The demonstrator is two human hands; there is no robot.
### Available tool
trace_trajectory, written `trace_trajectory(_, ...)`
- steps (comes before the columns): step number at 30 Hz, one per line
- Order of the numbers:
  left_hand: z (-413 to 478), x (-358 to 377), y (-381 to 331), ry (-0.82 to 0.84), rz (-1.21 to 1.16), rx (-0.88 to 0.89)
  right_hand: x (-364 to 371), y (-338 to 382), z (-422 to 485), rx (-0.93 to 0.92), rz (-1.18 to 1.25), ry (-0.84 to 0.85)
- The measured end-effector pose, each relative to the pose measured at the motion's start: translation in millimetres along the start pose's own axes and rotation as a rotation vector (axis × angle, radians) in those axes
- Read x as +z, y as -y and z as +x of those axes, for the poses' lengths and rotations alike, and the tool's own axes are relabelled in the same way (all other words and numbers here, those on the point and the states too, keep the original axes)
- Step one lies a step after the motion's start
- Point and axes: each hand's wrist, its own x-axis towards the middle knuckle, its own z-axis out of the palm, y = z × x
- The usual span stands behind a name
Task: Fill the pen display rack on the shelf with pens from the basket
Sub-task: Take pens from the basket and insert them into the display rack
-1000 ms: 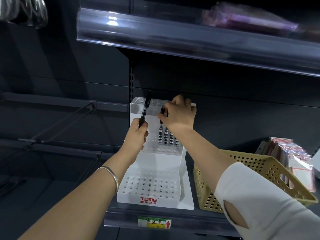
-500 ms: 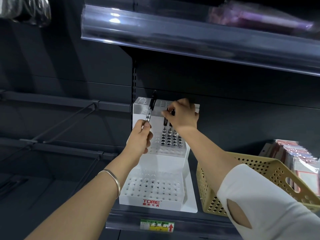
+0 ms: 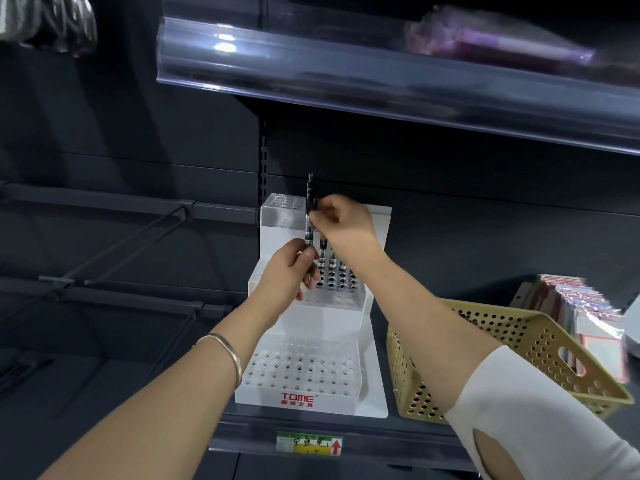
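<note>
A white stepped pen display rack [image 3: 304, 379] marked TOME stands on the shelf, with three tiers of holes. Several black pens [image 3: 332, 271] stand in the right part of the middle tier. My left hand [image 3: 289, 273] grips the lower end of an upright black pen [image 3: 309, 216] in front of the rack. My right hand [image 3: 344, 225] pinches the same pen near its upper half. The tan perforated basket [image 3: 540, 344] sits to the right of the rack; my right forearm hides most of its inside.
An upper shelf with a clear plastic front strip [image 3: 381, 81] hangs overhead. Packaged cards [image 3: 588, 317] stand right of the basket. Dark bare metal hooks [image 3: 131, 244] stick out at the left. A yellow price label [image 3: 310, 443] sits on the shelf edge.
My right hand left the pens in the middle tier and moved left onto the pen held by my left hand. That pen now stands more upright and slightly further right.
</note>
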Motion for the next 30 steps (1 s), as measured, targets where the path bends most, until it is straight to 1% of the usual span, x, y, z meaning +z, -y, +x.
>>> trace_trajectory(3,4.1,-5.5,0.3,-0.015,0.220,0.098,-4.9,3.6,-1.1,0.050,0.174,0.016)
trace_trajectory(5,6.8,-8.6,1.5,-0.024,0.337,0.120,-8.9,5.0,-1.1,0.053,0.198,-0.004)
trace_trajectory(7,8.0,-8.7,1.6,-0.050,0.359,0.105,-12.0,6.3,-1.8,0.060,0.180,-0.005)
trace_trajectory(12,8.5,-3.2,1.4,-0.174,0.376,0.101,-12.6,1.7,-4.1,0.105,0.185,-0.024)
trace_trajectory(15,9.5,-3.9,2.5,-0.170,0.385,0.089,-14.6,-2.1,-4.1,0.128,0.342,0.002)
trace_trajectory(17,9.8,-6.0,3.3,-0.155,0.401,0.092,-16.5,-3.1,-2.9,0.122,0.396,0.041)
trace_trajectory(20,9.8,-9.2,5.0,-0.144,0.393,0.105,-15.9,-2.7,1.0,0.092,0.320,0.032)
trace_trajectory(23,11.5,-14.2,8.3,-0.220,0.339,0.094,-14.8,1.3,7.3,0.012,0.182,-0.063)
trace_trajectory(25,13.7,-17.4,12.1,-0.255,0.341,0.069,-10.7,1.6,11.0,-0.048,0.030,-0.092)
trace_trajectory(27,15.9,-18.9,15.6,-0.255,0.368,0.056,-3.0,-0.9,12.5,-0.075,-0.102,-0.077)
trace_trajectory(30,17.7,-18.0,17.6,-0.241,0.399,0.060,6.7,-4.2,15.0,-0.066,-0.190,-0.061)
